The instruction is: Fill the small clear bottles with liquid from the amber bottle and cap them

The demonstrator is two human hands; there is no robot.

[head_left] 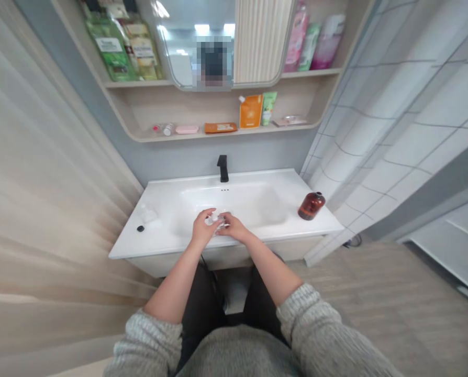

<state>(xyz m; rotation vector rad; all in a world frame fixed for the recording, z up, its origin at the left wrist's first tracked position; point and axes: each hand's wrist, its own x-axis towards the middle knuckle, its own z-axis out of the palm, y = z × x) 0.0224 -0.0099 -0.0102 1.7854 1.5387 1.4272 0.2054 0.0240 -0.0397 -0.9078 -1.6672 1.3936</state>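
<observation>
Over the white sink basin [257, 207], my left hand [203, 225] and my right hand [233, 229] meet around a small clear, shiny object [215, 222]. The fingers of both hands are curled against it from either side. It looks like clear plastic or glass, but its exact shape is too small to tell. Behind the hands, the black faucet [223, 168] stands at the back of the sink.
An open-topped brown bottle [311, 206] stands on the right counter. A black cap [140, 229] and a clear item [148, 213] lie on the left. Above, a shelf [218, 134] holds an orange pouch [251, 111], tubes and small packs. A curtain [53, 209] hangs at left.
</observation>
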